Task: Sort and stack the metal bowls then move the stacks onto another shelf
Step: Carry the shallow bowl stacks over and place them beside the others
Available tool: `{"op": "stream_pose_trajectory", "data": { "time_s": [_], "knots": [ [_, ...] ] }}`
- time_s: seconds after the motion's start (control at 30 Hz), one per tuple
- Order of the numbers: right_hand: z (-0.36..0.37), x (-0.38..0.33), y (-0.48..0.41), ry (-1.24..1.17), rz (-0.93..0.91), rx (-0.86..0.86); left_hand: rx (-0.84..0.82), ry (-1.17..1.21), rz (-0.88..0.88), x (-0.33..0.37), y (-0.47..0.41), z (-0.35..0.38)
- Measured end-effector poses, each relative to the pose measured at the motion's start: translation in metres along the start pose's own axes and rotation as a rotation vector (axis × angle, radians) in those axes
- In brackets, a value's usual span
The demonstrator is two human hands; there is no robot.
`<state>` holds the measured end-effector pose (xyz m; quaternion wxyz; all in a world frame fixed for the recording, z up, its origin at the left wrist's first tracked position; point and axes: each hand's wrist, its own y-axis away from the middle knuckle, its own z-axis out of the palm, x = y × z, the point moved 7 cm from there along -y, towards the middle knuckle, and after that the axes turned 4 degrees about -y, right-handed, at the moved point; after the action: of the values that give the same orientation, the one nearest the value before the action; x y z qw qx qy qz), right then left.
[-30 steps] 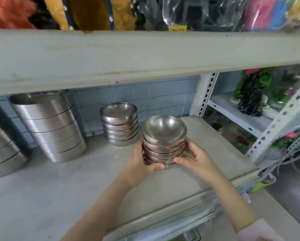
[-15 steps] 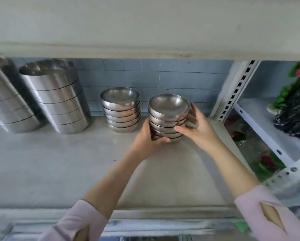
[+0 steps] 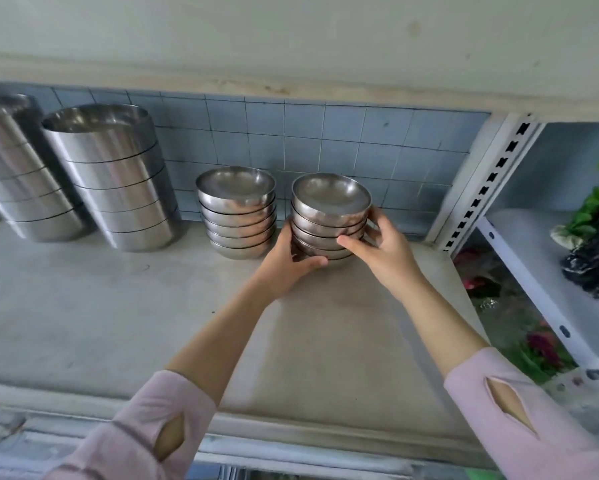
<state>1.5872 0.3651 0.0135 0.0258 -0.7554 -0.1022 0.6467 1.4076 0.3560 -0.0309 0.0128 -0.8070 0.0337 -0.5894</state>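
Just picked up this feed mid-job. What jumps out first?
A bowl stack is gripped between the left hand and right hand, toward the back right of the shelf. A second stack of like bowls stands close on its left; whether they touch is unclear. Further left, two taller pan stacks stand by the tiled wall.

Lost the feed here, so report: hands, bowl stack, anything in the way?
Gripping bowl stack with left hand and right hand. Close on its left, second stack; tiled wall behind.
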Motion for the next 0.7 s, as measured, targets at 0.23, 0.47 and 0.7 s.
{"op": "stream_pose_trajectory", "data": {
  "time_s": [0.23,0.47,0.7],
  "knots": [
    [0.000,0.001,-0.009,-0.001,0.002,-0.046,-0.039,0.032,-0.024,-0.006,-0.011,0.001],
    [-0.004,0.002,-0.014,0.029,-0.001,-0.045,-0.052,0.027,-0.040,-0.007,-0.013,0.000],
    [-0.005,0.001,-0.017,0.046,0.016,-0.081,-0.054,-0.011,-0.061,-0.006,-0.013,-0.001]
  ]
}}
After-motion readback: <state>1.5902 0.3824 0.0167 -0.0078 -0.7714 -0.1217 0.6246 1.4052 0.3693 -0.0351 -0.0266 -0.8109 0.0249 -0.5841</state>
